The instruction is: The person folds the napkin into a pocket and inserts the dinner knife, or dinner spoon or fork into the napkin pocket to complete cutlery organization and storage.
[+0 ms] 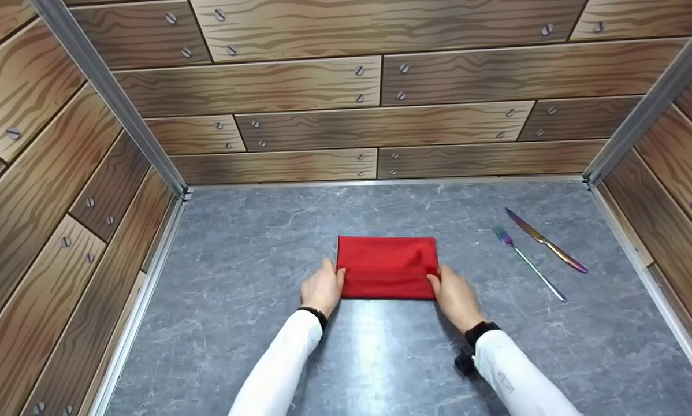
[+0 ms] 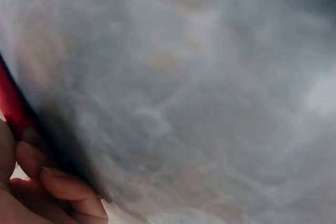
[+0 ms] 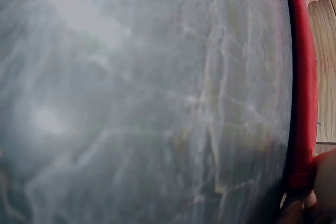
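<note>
While both hands pinch a red cloth (image 1: 387, 267), left hand (image 1: 322, 287) fingers at its left edge, right hand (image 1: 453, 296) fingers at its right edge, fork (image 1: 528, 263) and knife (image 1: 544, 240) well right of the right fingers.

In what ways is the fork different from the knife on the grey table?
The fork lies nearer to the red cloth; the knife lies further right. The fork has tines and a thin handle, while the knife has a broad flat blade and a thicker handle. Both are iridescent, lie slanted the same way on the table, and neither hand touches them.
</note>
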Action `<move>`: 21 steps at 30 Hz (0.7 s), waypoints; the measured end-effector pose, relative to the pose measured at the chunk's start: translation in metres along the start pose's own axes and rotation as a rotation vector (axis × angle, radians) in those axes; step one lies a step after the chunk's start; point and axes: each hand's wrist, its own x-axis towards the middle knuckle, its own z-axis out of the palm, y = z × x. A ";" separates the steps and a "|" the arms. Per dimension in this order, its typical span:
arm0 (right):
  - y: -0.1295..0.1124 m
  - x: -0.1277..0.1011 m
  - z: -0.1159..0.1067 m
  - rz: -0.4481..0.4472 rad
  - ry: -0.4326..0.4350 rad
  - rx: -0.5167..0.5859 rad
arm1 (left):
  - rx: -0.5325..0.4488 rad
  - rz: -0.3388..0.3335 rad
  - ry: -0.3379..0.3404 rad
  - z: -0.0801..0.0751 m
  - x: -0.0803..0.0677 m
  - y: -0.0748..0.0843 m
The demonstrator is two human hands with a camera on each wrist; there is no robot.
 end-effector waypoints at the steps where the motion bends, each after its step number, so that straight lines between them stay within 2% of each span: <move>1: 0.000 0.000 0.000 -0.002 -0.001 0.001 | -0.024 -0.012 -0.023 -0.002 0.002 0.000; 3: 0.001 0.000 0.000 0.000 -0.003 -0.004 | -0.060 0.022 -0.036 -0.006 0.005 -0.001; 4: 0.001 0.000 -0.001 -0.001 -0.004 -0.011 | -0.068 0.079 -0.022 -0.008 0.006 -0.001; 6: 0.003 0.000 -0.002 -0.004 -0.001 -0.023 | -0.032 0.262 0.012 -0.010 0.007 0.000; 7: 0.003 0.000 -0.003 -0.007 0.000 -0.029 | 0.016 0.365 0.007 -0.011 0.007 0.002; 9: 0.004 0.000 -0.003 -0.010 0.002 -0.035 | 0.130 0.541 -0.058 -0.010 0.006 0.007; 11: 0.005 0.001 -0.003 -0.014 0.011 -0.034 | 0.217 0.650 -0.164 -0.007 0.003 0.010; 12: 0.005 0.001 -0.003 -0.016 0.014 -0.034 | 0.244 0.667 -0.227 -0.004 0.002 0.011; 14: 0.005 0.001 -0.001 -0.018 0.017 -0.033 | 0.268 0.644 -0.317 0.003 0.000 0.010; 21: 0.003 -0.001 0.002 -0.010 0.009 -0.033 | 0.207 0.526 -0.372 0.018 -0.002 0.000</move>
